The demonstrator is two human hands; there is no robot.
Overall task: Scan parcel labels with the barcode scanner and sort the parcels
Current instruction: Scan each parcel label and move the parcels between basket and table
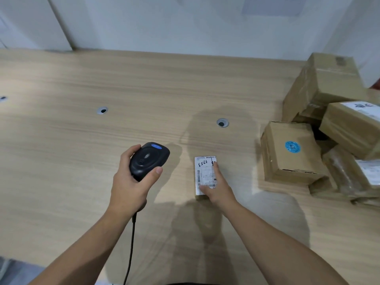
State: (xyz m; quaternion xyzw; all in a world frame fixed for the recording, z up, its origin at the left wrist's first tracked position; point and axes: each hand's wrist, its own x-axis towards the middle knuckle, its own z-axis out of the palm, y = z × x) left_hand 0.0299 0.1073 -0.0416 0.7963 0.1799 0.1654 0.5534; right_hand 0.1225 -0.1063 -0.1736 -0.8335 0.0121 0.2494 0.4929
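Scanner [149, 159], black with a blue button on top, sits in the left hand [129, 182], fingers curled round its far side and thumb along the near side, its head pointing away over the surface [82, 79]. Its cable [131, 243] hangs from the grip down past the near edge. Just right of it, the right hand [219, 187] holds a small parcel [205, 177] flat, white label [203, 167] up, thumb pressed on the label's near end and fingers along the parcel's right side. Whether the parcel rests on the surface or hangs just above it I cannot tell. Piled boxes [329, 89] crowd the surface's right side, apart from the parcel; the nearest carries a round blue sticker [292, 146]. Two round grommets [222, 122] are set in the wood beyond the hands
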